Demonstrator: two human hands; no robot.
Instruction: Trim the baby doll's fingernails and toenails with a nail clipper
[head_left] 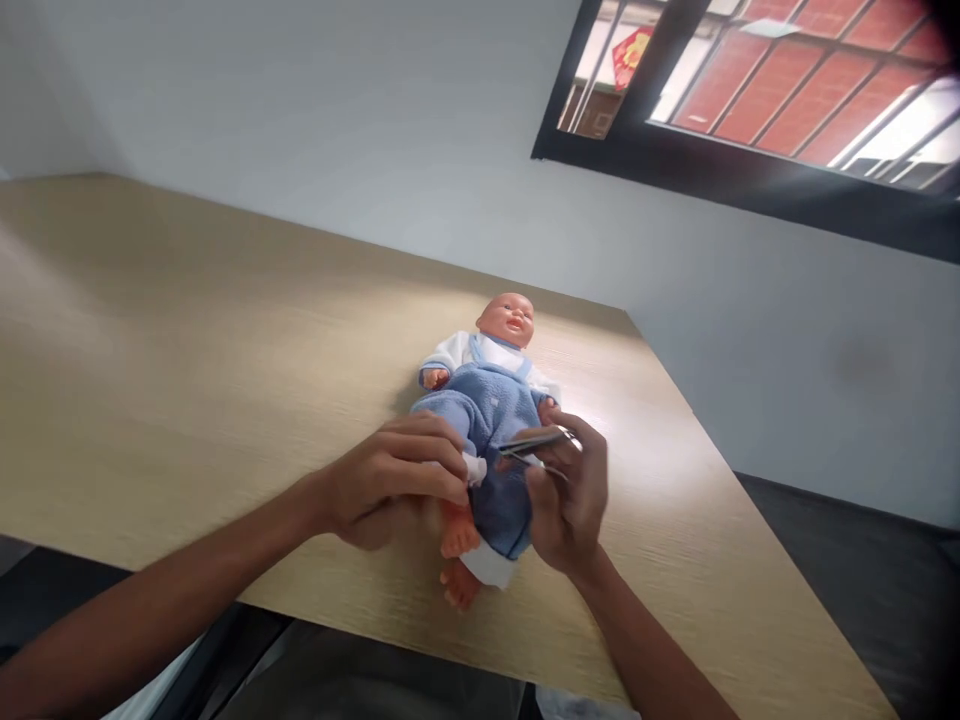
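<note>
A baby doll [491, 385] in blue overalls and a white top lies on its back on the table, head away from me and bare feet towards me. My left hand [397, 470] is closed around one trouser leg, its fingers over the fabric, and a bit of white cuff [476, 469] pokes out by the fingertips. In my right hand [574, 495] is a small two-bladed metal tool [534, 444], pointing left above the other trouser leg. Its two arms stand apart; blur hides its exact kind. The doll's foot [458, 535] shows beneath my left hand.
The light wooden table [225, 330] reaches far to the left, with its right edge running diagonally beyond my right hand. A pale wall [337, 120] stands behind it. At the upper right is a barred window [787, 90] with a dark frame.
</note>
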